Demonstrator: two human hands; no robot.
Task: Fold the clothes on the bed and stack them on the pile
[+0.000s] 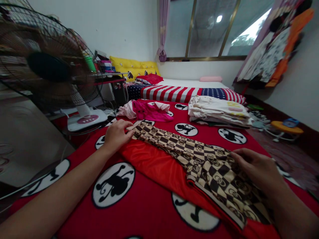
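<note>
A brown and cream checkered garment (199,159) lies stretched across the red blanket (149,205), over a plain red cloth (154,162). My left hand (117,134) rests at the garment's far left end, fingers curled onto its edge. At the garment's right part, the fingers of my right hand (254,167) pinch the patterned fabric.
A pink garment (149,111) and a stack of folded pale clothes (218,111) lie further back on the bed. A standing fan (50,69) is at the left, yellow pillows (134,66) and a striped sheet (184,93) behind. Clothes hang at the right wall (274,43).
</note>
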